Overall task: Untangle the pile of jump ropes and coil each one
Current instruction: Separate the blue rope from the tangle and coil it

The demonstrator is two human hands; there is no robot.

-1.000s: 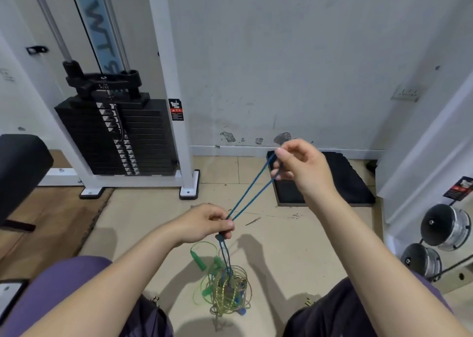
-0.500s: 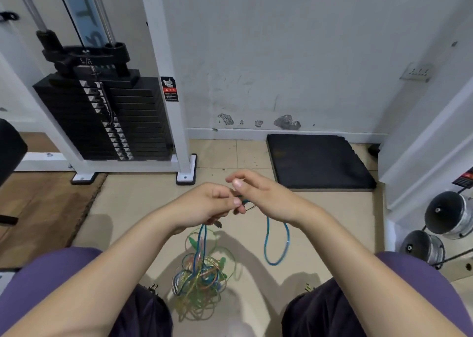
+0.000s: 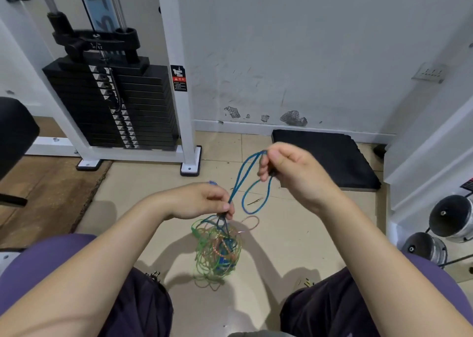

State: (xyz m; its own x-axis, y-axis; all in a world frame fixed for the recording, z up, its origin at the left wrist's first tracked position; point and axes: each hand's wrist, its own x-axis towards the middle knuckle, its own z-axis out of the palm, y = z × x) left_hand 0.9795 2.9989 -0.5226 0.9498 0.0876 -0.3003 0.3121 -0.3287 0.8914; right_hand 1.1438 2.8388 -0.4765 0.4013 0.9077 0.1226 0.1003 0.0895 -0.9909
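Both hands, left hand (image 3: 202,203) and right hand (image 3: 294,173), are parting again, pinching the thin blue plastic rope (image 3: 245,180) above the tangled multicoloured rope pile (image 3: 217,255); another coil is forming.

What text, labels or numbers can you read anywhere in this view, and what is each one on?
Large pale letters on the blue strip behind the guide rods: cut off, only a partial "S" shows.
Red-and-black warning sticker on the white machine upright: pictogram visible, print too small to read.
Small white marks on the black weight stack top bar: blurred, unreadable.
Number tags down the black weight plates: too small to read.
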